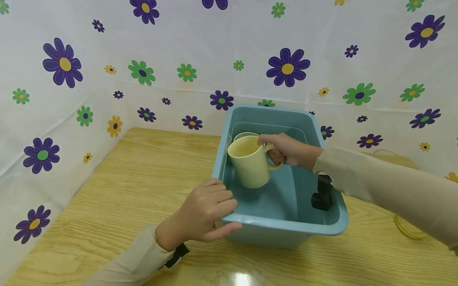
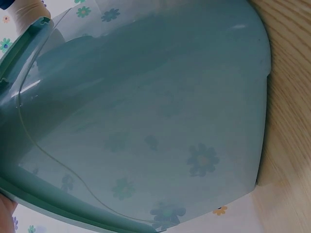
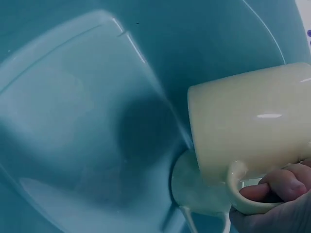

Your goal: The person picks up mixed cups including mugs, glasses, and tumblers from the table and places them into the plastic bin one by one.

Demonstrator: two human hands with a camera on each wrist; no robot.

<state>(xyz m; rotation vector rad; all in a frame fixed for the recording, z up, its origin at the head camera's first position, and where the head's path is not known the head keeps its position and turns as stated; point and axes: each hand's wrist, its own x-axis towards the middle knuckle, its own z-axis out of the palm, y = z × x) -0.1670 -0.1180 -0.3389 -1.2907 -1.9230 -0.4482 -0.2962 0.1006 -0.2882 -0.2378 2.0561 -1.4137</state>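
Note:
A cream mug (image 1: 251,169) is held by its handle in my right hand (image 1: 288,149), tilted slightly within the blue plastic tub (image 1: 277,226). In the right wrist view, the fingers (image 3: 286,184) hook through the mug (image 3: 252,116) handle. A second mug (image 3: 194,187) stands deeper in the tub, partly hidden behind the first; only its rim (image 1: 247,134) shows in the head view. My left hand (image 1: 211,208) grips the tub's near left corner, fingers over the rim and thumb along the outside. The left wrist view is mostly filled by the tub's outer wall (image 2: 146,111).
The tub stands on a wood-grain table (image 1: 143,178). A clear container with a yellow edge (image 1: 409,230) is at the right, partly hidden by my right sleeve. A flower-print white sheet (image 1: 200,39) hangs along the back and left.

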